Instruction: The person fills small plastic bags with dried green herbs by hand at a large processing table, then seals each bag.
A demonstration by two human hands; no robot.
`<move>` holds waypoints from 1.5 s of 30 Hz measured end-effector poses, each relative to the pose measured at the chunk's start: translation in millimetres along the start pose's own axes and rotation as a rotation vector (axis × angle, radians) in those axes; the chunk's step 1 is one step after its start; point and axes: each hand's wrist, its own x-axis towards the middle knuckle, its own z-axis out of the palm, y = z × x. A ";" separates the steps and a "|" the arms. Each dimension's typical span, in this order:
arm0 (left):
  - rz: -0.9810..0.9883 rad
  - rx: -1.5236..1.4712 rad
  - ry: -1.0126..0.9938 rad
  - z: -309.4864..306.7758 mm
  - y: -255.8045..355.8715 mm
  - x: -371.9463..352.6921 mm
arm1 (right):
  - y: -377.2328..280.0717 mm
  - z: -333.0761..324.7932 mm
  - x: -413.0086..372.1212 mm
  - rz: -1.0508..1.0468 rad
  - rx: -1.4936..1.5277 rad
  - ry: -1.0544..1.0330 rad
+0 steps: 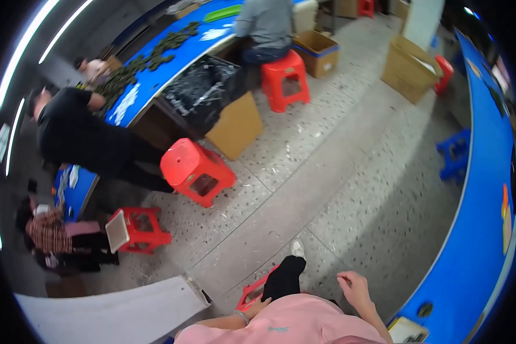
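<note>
My right hand [354, 286] hangs over the speckled floor at the lower right of centre, its fingers curled together; whether anything is between them is too small to tell. At the lower middle, my left hand [257, 308] rests by my dark-clothed thigh, next to a red stool [251, 295] that shows only in part. Its fingers are mostly hidden by the pink shirt [304, 321]. One white shoe [297, 247] shows on the floor beyond my knee.
Red stools [198, 172] stand on the left by a blue table [149, 86] with dark piles. People work along it. Cardboard boxes [410, 69] stand on the floor. A long blue table [441, 286] curves along the right; a white panel [114, 312] lies lower left.
</note>
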 end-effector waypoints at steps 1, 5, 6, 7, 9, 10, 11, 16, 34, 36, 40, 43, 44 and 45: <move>0.023 -0.021 -0.006 -8.6 0.1 12.1 | -14.6 -1.5 33.0 -0.077 -0.015 -0.060; 0.110 -0.080 -0.048 -24.6 -6.5 56.8 | -67.2 -15.0 134.0 -0.210 -0.109 -0.161; 0.131 -0.089 -0.061 -26.4 -8.2 66.2 | -74.9 -16.3 151.5 -0.241 -0.133 -0.185; 0.154 -0.099 -0.073 -26.1 -7.8 77.0 | -79.0 -17.6 168.4 -0.258 -0.142 -0.209; 0.204 -0.123 -0.099 -19.7 0.7 100.9 | -79.1 -23.3 206.3 -0.248 -0.215 -0.256; 0.236 -0.132 -0.109 -17.0 11.3 116.9 | -78.0 -27.3 230.2 -0.245 -0.255 -0.273; 0.270 -0.138 -0.121 -14.6 25.8 130.7 | -77.4 -31.8 255.2 -0.239 -0.296 -0.285; 0.388 -0.426 -0.163 -188.1 168.2 99.6 | -78.5 -44.2 383.0 -0.223 -0.416 -0.311; -0.219 -0.933 0.454 -438.7 404.5 214.1 | -299.2 47.6 849.8 -0.811 -0.413 -0.487; -0.283 -0.984 0.530 -470.0 412.3 234.9 | -323.0 80.0 879.1 -0.891 -0.443 -0.567; -0.243 -0.665 0.736 -563.1 417.6 267.0 | -373.1 116.3 907.7 -0.812 -0.458 -0.635; -0.211 -0.639 0.832 -641.0 415.6 289.5 | -400.6 138.3 937.0 -0.747 -0.519 -0.702; -0.186 -0.702 0.874 -666.2 410.9 296.9 | -405.6 146.0 946.6 -0.702 -0.554 -0.740; -0.162 -0.767 0.912 -688.0 407.8 304.0 | -410.4 152.6 956.4 -0.654 -0.593 -0.779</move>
